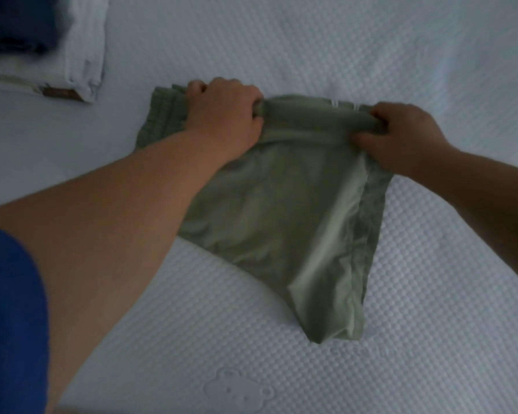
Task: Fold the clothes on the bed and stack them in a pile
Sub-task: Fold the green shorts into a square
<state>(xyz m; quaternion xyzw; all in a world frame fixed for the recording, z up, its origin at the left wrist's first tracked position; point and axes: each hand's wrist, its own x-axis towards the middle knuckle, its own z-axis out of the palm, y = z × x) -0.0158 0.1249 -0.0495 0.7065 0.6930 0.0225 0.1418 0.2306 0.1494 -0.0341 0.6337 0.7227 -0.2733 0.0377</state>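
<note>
An olive-green garment (281, 210) lies on the white quilted bed (371, 49), its far edge rolled into a fold. My left hand (225, 112) grips the left end of that rolled edge, fingers curled round the cloth. My right hand (401, 135) pinches the right end of the same roll. The near corner of the garment points toward me. A stack of folded clothes (81, 55), white with a dark blue piece on top, sits at the far left corner.
The bed cover stretches wide to the right and in front of the garment. A blue sleeve (9, 318) of my shirt fills the lower left edge.
</note>
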